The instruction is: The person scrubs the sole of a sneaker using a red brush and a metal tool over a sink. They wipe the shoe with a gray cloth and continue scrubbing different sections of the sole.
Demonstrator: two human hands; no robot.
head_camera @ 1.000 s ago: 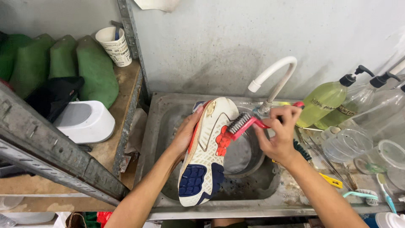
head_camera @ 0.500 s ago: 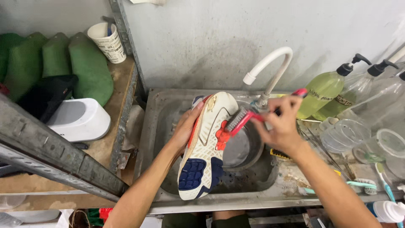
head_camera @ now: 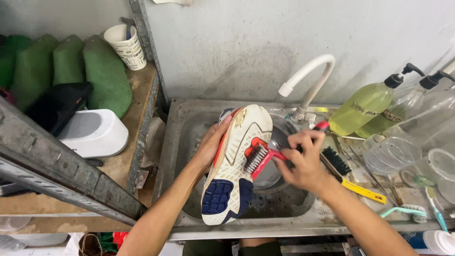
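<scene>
- Shoe (head_camera: pixel 234 166) at frame centre, held sole-up over the steel sink (head_camera: pixel 177 156); long axis runs from toe at upper centre to navy heel at lower centre, tilted slightly right at the top.
- Left hand (head_camera: pixel 211 144) wraps the shoe's left edge near the forefoot, fingers closed around the side, thumb on the sole rim.
- Right hand (head_camera: pixel 303 161) sits just right of the shoe, fingers clenched on the red handle of a brush (head_camera: pixel 263 156).
- Brush bristles touch the sole at the red patch mid-foot; handle points up and right, roughly across the shoe's long axis.
- Key relation: the sole lies directly left of the right-hand fingers, bristle head between them. Right hand is nearer the contact patch; left only braces.
- Metal bowl (head_camera: pixel 272 173) sits in the sink beneath the brush; probably holds water, view too poor to confirm.
- White tap (head_camera: pixel 308 78) arcs above, upper centre right.
- Right of frame: pump bottles (head_camera: pixel 362 111), a black-bristled brush with yellow handle (head_camera: pixel 346 173), clear plastic containers.
- Left of frame: shelf with green shoe forms (head_camera: pixel 102 71), paper cup (head_camera: pixel 125 45), white plastic tub (head_camera: pixel 95 132).
</scene>
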